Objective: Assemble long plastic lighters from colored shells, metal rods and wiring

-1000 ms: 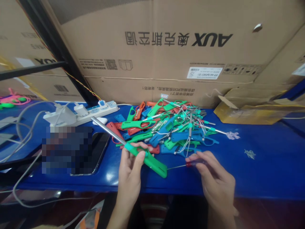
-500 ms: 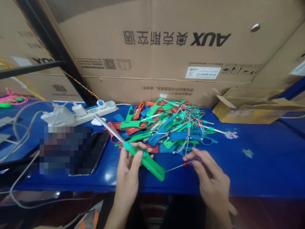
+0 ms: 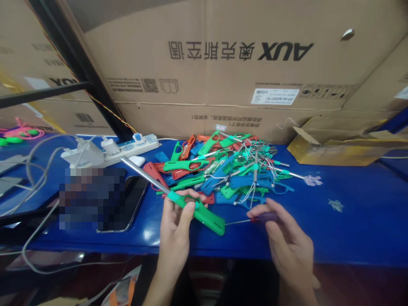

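Observation:
My left hand (image 3: 174, 221) is closed round a green plastic handle with a long metal tube (image 3: 204, 213) that slants up to the left. My right hand (image 3: 287, 240) pinches a small screwdriver with a red and blue handle (image 3: 261, 218). Its thin shaft points left and its tip meets the lower end of the green handle. Just behind both hands lies a pile of similar green, blue and red handles with metal tubes and wires (image 3: 223, 172) on the blue table (image 3: 350, 225).
A phone (image 3: 127, 204) lies left of my left hand, beside a blurred patch. A white power strip with plugs and cables (image 3: 108, 151) sits at the back left. Large cardboard boxes (image 3: 223, 63) wall the table's far side; a torn flat carton (image 3: 338, 151) lies at right.
The hands and the green tool have only shifted slightly; the screwdriver tip stays at the end of the green handle.

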Motion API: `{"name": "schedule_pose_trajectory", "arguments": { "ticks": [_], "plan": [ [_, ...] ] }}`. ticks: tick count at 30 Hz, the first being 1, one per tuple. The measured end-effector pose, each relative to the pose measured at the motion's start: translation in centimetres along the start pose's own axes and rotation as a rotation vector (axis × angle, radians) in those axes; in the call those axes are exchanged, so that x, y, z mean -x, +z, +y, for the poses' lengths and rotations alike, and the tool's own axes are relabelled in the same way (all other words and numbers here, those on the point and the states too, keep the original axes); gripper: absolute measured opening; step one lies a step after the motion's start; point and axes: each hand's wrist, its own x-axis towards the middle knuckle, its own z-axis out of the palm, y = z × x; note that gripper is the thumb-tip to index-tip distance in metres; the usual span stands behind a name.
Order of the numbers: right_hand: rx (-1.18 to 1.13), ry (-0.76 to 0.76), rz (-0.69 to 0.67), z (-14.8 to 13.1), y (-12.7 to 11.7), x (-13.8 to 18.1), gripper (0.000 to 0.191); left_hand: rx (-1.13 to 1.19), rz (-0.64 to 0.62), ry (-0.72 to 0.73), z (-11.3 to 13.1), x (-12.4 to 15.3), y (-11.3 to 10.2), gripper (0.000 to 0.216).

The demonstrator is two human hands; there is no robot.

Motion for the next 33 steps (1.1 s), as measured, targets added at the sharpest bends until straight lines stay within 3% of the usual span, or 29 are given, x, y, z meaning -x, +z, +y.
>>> {"name": "schedule_pose_trajectory", "arguments": {
  "ticks": [5,9,13,19,23,29,33],
  "plan": [
    [0.097,0.051,0.017,0.0,-0.1,0.2,0.046,-0.008,-0.005,-0.008,-0.1,-0.3,-0.1,0.020],
    [0.137,-0.094,-0.067,0.1,-0.5,-0.1,0.047,0.000,-0.006,-0.008,-0.2,-0.3,-0.3,0.018],
    [0.163,-0.210,-0.062,-0.1,-0.4,-0.4,0.046,0.008,-0.005,-0.013,-0.2,-0.2,-0.4,0.019],
    [0.201,-0.055,-0.086,-0.9,-0.2,0.0,0.049,0.039,0.026,0.009,-0.2,-0.4,0.0,0.020],
    [0.163,-0.096,-0.090,-0.7,-0.2,0.1,0.052,0.045,0.006,0.004,-0.2,-0.4,0.1,0.018],
    [0.201,-0.080,-0.017,-0.4,-0.3,-0.4,0.026,0.056,-0.030,-0.011,-0.2,-0.3,-0.1,0.014],
    [0.190,-0.015,0.022,-0.5,-0.1,-0.3,0.023,0.054,-0.030,-0.005,-0.2,-0.3,-0.1,0.015]
  ]
}}
